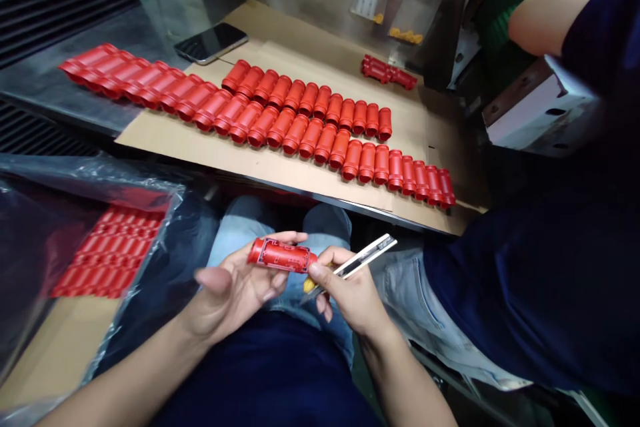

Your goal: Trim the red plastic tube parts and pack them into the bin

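Observation:
My left hand (235, 287) holds a red plastic cylinder part (281, 255) over my lap, fingers curled under it. My right hand (350, 290) grips a slim utility knife (363, 257) with a yellow end, its tip close to the part's right end. On the cardboard sheet (200, 140) covering the bench lie long rows of the same red parts (310, 123), side by side.
A plastic-lined box (113, 250) at my left holds more red parts. A phone (211, 42) lies at the bench's far edge, with a small group of red parts (387, 71) beyond. A person in a dark blue shirt (550, 280) sits close at my right.

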The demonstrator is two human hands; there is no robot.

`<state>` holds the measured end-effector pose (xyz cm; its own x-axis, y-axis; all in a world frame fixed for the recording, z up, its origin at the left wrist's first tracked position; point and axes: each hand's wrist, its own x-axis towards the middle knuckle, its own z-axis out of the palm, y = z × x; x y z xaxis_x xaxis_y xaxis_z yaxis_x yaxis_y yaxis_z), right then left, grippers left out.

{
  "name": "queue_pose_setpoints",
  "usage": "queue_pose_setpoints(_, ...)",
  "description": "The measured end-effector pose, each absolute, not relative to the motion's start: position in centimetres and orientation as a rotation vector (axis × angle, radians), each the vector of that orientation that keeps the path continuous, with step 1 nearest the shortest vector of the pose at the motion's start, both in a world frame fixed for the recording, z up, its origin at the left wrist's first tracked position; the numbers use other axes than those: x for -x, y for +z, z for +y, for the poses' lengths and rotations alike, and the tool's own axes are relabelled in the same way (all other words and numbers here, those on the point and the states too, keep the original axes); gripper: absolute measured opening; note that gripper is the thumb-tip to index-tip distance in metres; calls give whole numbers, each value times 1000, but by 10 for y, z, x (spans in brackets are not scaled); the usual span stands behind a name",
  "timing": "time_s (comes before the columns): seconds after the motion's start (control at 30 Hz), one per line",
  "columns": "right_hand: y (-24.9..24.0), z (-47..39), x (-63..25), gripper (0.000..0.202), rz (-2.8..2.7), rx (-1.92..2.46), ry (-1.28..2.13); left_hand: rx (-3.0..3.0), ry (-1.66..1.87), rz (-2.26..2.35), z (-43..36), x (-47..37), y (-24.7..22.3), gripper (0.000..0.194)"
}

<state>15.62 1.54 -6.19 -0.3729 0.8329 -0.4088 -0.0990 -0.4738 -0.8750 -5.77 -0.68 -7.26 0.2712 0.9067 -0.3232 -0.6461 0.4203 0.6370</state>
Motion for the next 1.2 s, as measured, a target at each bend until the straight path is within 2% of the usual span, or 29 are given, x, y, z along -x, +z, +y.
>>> queue_pose_setpoints(0.1, -57, 10, -157, 30, -1418, 1177, 1560, -441, 1185, 838, -3, 57, -74, 53)
queue_pose_setpoints(0.13, -55, 8, -158, 21, -1571, 1142, 1353, -413, 1196, 868, -1, 57, -74, 46)
queue_pose_setpoints(0.2, -50, 6, -163, 7, -1779, 1019, 981, -355, 1183, 876, 2, 57, -73, 47)
queue_pose_setpoints(0.27, -47, 4, -167, 29, -1852, 868, 834, -326, 1141, 865, 4, 58, -71, 51)
queue_pose_setpoints(0.33, -46, 2, -169, 38, -1879, 733, 825, -302, 1100, 856, 4, 57, -70, 53)
queue_pose_setpoints(0.67, -62, 8, -154, 52, -1864, 527, 897, -197, 964, 804, 2, 48, -67, 57)
queue_pose_setpoints(1.2, -55, 2, -154, 36, -1889, 597, 857, -287, 1028, 864, -2, 47, -70, 58)
